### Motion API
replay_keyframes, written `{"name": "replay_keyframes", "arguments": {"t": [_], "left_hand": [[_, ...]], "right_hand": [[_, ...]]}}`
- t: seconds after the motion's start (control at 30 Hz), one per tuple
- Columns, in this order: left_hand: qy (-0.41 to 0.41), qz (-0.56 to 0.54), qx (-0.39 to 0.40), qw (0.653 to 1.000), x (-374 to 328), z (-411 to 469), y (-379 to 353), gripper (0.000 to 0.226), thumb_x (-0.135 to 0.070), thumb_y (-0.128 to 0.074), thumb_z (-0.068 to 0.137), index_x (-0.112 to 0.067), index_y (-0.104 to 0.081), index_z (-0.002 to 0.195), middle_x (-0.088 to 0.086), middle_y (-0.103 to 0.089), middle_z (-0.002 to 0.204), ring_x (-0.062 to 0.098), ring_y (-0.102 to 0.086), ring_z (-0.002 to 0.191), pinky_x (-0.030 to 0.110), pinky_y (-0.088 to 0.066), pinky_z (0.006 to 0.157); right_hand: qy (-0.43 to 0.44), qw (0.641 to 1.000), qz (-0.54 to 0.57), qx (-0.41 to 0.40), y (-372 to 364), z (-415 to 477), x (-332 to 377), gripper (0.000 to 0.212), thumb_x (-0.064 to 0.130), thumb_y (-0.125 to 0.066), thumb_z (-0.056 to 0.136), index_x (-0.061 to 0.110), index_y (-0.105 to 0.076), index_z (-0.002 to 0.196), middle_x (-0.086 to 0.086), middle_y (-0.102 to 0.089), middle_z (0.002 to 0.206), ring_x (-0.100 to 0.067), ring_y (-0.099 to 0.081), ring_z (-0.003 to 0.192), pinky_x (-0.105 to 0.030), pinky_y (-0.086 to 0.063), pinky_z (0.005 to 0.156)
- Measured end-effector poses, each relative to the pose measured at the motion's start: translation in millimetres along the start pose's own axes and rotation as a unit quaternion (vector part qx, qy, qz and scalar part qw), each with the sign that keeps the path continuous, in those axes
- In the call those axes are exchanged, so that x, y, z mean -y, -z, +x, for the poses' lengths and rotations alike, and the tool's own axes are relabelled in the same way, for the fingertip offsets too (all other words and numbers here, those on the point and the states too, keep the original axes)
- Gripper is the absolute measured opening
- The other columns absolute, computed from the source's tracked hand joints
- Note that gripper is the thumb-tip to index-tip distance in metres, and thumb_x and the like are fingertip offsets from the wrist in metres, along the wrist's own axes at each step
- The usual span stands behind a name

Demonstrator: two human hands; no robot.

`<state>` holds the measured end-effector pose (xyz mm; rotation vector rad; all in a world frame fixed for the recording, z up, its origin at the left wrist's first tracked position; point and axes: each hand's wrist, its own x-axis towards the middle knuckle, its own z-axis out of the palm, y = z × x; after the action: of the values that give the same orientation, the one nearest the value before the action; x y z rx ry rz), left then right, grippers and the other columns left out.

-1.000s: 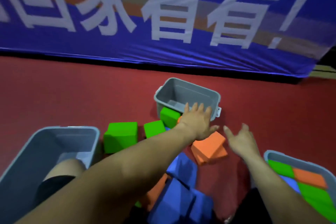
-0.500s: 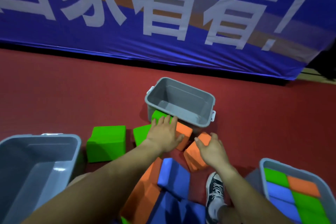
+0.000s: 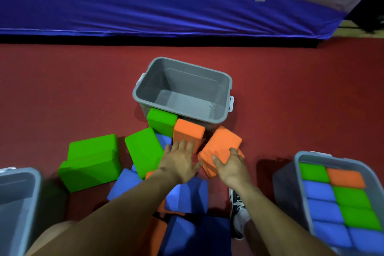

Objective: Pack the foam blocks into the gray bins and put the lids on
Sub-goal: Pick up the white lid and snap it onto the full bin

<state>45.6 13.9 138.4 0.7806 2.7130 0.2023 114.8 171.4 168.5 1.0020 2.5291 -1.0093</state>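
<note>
Right hand [image 3: 230, 167] grips the tilted orange block [image 3: 222, 143], long axis toward 1 o'clock. I see my left hand [image 3: 178, 160] flat on the upright orange block [image 3: 188, 133], with the empty gray bin [image 3: 187, 81] just beyond at 12 o'clock.

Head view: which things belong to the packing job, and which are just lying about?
Job: empty gray bin, filled bin, left bin, tilted orange block in right hand, other orange block, green blocks, blue blocks.
Lying about: blue banner, shoe.

The left grip [image 3: 180, 162] left the near rim of the gray bin [image 3: 225, 81] and settled flat on the upright orange block [image 3: 188, 132]. The right grip [image 3: 230, 167], previously open in the air, curled round the tilted orange block [image 3: 221, 145].
</note>
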Motion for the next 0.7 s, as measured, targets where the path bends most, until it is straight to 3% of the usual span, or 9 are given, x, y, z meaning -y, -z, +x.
{"name": "replay_keyframes", "arguments": {"t": [0.27,0.4,0.7], "left_hand": [[-0.009,0.001,0.0,1.0,-12.2,-2.0,2.5,0.079,-0.063,-0.04,0.092,-0.013,-0.023,0.151,0.012,-0.034,0.15,0.032,-0.03,0.14,0.052,-0.022,0.115],[-0.025,0.002,-0.008,1.0,-27.8,-10.4,15.1,0.078,-0.064,-0.04,0.092,-0.014,-0.025,0.149,0.011,-0.037,0.147,0.032,-0.034,0.136,0.052,-0.025,0.114],[-0.111,-0.004,-0.081,0.991,-119.7,-25.9,75.2,0.084,-0.066,-0.041,0.091,-0.015,-0.019,0.154,0.012,-0.03,0.155,0.032,-0.029,0.143,0.052,-0.023,0.116]], "right_hand": [[-0.005,1.0,-0.006,0.001,4.3,-3.4,-7.0,0.078,0.049,-0.056,0.094,0.008,-0.023,0.152,-0.018,-0.037,0.151,-0.034,-0.047,0.132,-0.035,-0.042,0.1],[0.002,1.0,-0.007,-0.018,22.4,-24.8,-10.5,0.075,0.048,-0.057,0.094,0.008,-0.028,0.149,-0.019,-0.043,0.145,-0.034,-0.049,0.128,-0.035,-0.043,0.098],[0.017,0.993,-0.042,-0.111,109.1,-82.3,-46.1,0.075,0.049,-0.056,0.094,0.001,-0.03,0.146,-0.026,-0.043,0.141,-0.041,-0.045,0.13,-0.039,-0.038,0.106]]}}
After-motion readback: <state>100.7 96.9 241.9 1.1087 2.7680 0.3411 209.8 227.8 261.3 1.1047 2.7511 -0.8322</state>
